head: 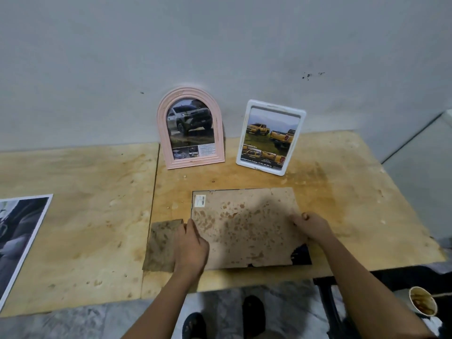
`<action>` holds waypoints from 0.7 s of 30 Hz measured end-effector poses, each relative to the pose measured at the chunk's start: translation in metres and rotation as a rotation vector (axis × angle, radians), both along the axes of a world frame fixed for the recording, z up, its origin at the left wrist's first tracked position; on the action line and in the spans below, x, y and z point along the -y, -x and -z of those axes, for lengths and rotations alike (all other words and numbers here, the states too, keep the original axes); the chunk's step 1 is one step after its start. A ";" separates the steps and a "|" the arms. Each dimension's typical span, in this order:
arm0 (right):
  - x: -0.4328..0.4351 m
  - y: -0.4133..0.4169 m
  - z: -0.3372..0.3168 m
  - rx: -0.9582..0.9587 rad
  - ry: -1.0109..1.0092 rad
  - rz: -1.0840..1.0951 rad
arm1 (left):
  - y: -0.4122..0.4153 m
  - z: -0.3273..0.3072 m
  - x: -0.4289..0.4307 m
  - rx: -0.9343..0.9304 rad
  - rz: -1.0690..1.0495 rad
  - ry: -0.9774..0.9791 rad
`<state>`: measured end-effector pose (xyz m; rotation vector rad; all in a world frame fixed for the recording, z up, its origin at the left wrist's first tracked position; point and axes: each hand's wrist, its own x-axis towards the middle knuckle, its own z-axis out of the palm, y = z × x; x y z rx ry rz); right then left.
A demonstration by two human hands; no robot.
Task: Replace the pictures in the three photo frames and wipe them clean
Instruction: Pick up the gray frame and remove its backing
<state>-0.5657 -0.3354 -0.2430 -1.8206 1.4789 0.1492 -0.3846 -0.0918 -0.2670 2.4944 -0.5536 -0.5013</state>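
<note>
Head view: the third frame (244,226) lies face down on the table (85,216), stained backing up. The left hand (192,250) grasps its left edge; the right hand (311,228) grasps its right edge. Behind it, 2 frames stand against the wall: the pink arched frame (191,129) and the white frame (270,138), each holding a car picture. A loose print (19,238) lies well to its left. Assessment: 2 frames appear reloaded; frame 3 awaits opening. Wiping status cannot be determined.
</note>
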 end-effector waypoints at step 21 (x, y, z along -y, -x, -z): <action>0.017 -0.009 0.002 0.524 -0.499 0.111 | -0.005 0.012 -0.002 -0.036 -0.331 0.168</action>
